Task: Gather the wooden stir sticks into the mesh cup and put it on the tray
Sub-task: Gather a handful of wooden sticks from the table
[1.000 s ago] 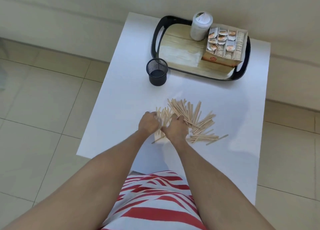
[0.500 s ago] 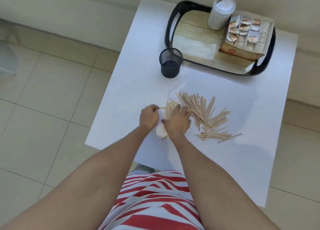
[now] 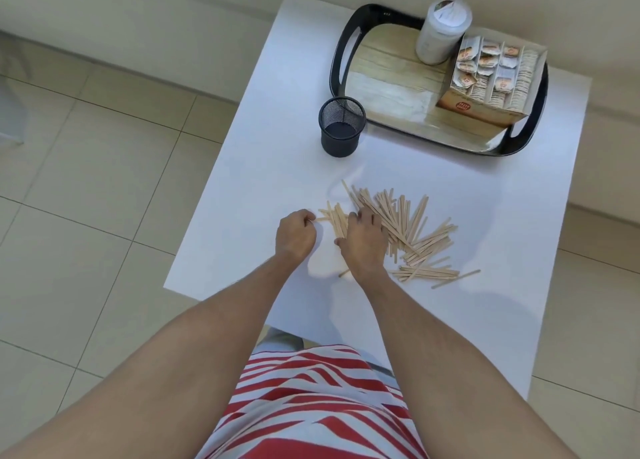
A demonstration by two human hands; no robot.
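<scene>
Here, flat wooden stir sticks (image 3: 408,230) – round mesh cup (image 3: 341,126)

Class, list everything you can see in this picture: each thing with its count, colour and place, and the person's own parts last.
table: one, white, centre
tray: one, black rim, wood-look base, far right of table
white container: one, on tray, far side
box of sachets: one, tan, on tray, right
mesh cup: one, black, empty, on table left of tray
stir sticks: many, pale wood, scattered mid-table
left hand: pinching sticks
right hand: on pile
</scene>
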